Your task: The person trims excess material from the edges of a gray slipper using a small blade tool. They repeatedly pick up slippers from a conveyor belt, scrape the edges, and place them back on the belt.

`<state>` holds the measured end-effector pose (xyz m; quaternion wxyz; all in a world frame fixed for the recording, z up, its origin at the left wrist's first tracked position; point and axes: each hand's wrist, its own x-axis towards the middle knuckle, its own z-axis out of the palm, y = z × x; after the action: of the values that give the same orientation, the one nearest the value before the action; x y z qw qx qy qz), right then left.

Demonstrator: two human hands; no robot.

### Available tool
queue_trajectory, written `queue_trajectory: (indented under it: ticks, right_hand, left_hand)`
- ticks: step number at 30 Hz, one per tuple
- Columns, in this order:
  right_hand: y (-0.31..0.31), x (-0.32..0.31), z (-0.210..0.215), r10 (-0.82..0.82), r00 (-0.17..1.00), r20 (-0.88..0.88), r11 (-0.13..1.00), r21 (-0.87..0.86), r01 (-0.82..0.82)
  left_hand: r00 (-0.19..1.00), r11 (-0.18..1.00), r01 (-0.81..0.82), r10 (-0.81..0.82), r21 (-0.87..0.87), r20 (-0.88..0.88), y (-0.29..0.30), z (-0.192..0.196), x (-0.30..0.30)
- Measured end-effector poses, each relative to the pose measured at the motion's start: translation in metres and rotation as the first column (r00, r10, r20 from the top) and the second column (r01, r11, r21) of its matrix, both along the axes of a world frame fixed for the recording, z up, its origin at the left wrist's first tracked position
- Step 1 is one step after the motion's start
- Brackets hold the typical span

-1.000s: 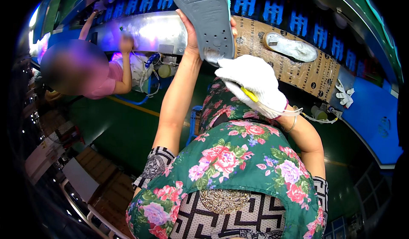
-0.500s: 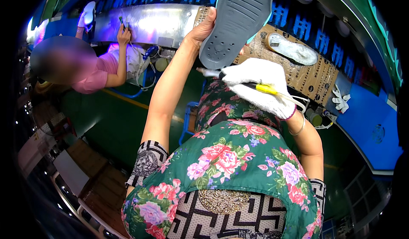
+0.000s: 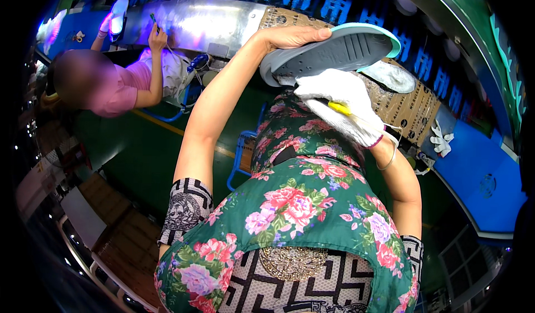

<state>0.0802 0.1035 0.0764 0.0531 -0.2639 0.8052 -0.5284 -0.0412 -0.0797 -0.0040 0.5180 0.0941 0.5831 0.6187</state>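
Grey sole (image 3: pixel 340 52) has tilted; cardboard (image 3: pixel 385 104) bears lettering (image 3: pixel 402 108)

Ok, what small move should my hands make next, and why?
Probably ease the tool along the near end of the sole: your gloved right hand holds it close there, while your left hand grips the sole, tilted.

Long worktop (image 3: pixel 184 31) stretches past seated co-worker, shiny bare metal at centre-left, glare bouncing off surface. Brown printed cardboard sheet (image 3: pixel 409 112) covers stretch to right of metal; pale shoe sole (image 3: pixel 392 78) lies slantwise on it, partly hidden from view. Farther right, smooth blue section (image 3: pixel 473 173) carries crumpled white glove (image 3: pixel 441 141) near its inner edge. Below, dark green floor (image 3: pixel 128 146), crossed by yellow stripe (image 3: pixel 159 122).
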Motion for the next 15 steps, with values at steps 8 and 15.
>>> queue_trajectory:
  ticks: [8,15]
  right_hand:
    - [0.009,0.006,0.009,0.108,0.986,-0.124,0.988,0.122,-0.092]
    - [0.026,-0.007,0.009,-0.429,0.775,0.463,0.816,-0.168,0.552]
  left_hand:
    - [0.975,0.969,0.114,-0.152,-0.219,-0.165,0.004,0.015,-0.018]
    - [0.874,0.8,-0.435,0.265,0.413,0.408,0.0,-0.039,0.015]
